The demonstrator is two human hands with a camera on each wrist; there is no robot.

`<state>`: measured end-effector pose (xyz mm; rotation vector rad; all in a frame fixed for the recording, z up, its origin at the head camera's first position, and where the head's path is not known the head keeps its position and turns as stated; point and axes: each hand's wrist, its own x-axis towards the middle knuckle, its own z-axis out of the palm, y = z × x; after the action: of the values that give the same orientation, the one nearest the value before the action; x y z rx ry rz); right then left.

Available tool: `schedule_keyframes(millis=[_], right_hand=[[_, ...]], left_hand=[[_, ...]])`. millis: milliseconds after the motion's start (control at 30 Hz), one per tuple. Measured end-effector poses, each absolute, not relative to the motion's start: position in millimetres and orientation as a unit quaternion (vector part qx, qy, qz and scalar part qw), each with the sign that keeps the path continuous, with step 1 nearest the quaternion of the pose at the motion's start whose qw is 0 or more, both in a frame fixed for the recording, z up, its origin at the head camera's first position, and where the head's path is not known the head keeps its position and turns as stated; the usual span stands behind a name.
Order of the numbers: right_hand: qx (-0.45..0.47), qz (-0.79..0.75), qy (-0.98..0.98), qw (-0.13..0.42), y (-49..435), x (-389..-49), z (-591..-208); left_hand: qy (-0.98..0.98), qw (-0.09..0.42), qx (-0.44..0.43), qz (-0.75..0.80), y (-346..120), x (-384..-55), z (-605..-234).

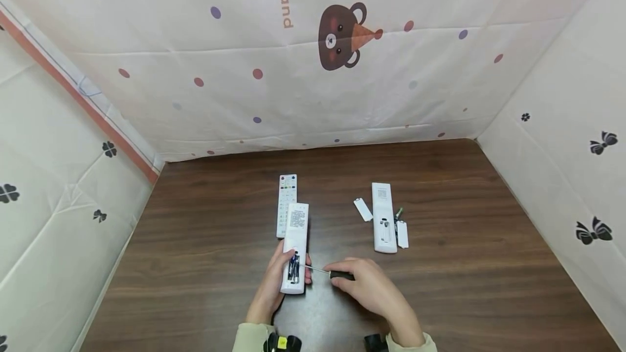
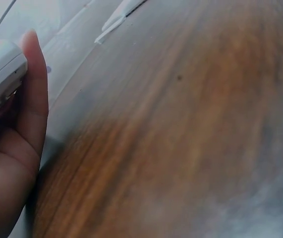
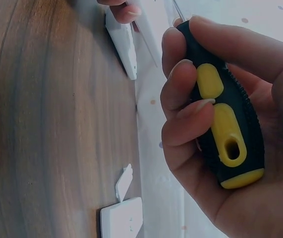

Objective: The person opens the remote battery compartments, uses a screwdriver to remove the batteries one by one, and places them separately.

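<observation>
Clasping an open-backed white remote (image 1: 295,238) in the left grip (image 1: 270,282) over the bench (image 1: 210,254), near a keypad-up remote (image 1: 287,200); clutching a screwdriver (image 1: 340,275) in the right grip (image 1: 370,287), pointed at the batteries (image 1: 294,269); with a third remote (image 1: 382,208) farther right, between white covers (image 1: 363,209).

Three white remotes (image 1: 297,221), two loose white covers (image 1: 363,209) and just one screwdriver (image 3: 228,124). Two hands (image 1: 369,287) in there too, plus two black wrist gadgets (image 1: 292,343). One desk (image 1: 195,265), and a grand total of one printed bear (image 1: 336,42). Batteries (image 1: 293,269) are honestly too tiny to get a solid count on.
</observation>
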<state>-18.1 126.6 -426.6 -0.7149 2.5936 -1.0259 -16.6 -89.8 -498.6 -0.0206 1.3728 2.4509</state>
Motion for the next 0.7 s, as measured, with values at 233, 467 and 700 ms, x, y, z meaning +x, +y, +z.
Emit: schedule_keyframes(millis=[233, 467, 700], right_hand=[[-0.222, -0.351, 0.902, 0.118, 130.0, -19.2, -425.8], [-0.189, -0.352, 0.909, 0.115, 131.3, -22.6, -422.2], [-0.182, -0.353, 0.913, 0.097, 137.8, -18.4, -426.6]], left_hand=[[0.499, 0.149, 0.005, 0.854, -89.2, -16.6, -499.7], [0.507, 0.143, -0.005, 0.85, -88.4, -18.5, -497.3], [0.534, 0.14, -0.001, 0.834, -84.8, -15.3, -505.8]])
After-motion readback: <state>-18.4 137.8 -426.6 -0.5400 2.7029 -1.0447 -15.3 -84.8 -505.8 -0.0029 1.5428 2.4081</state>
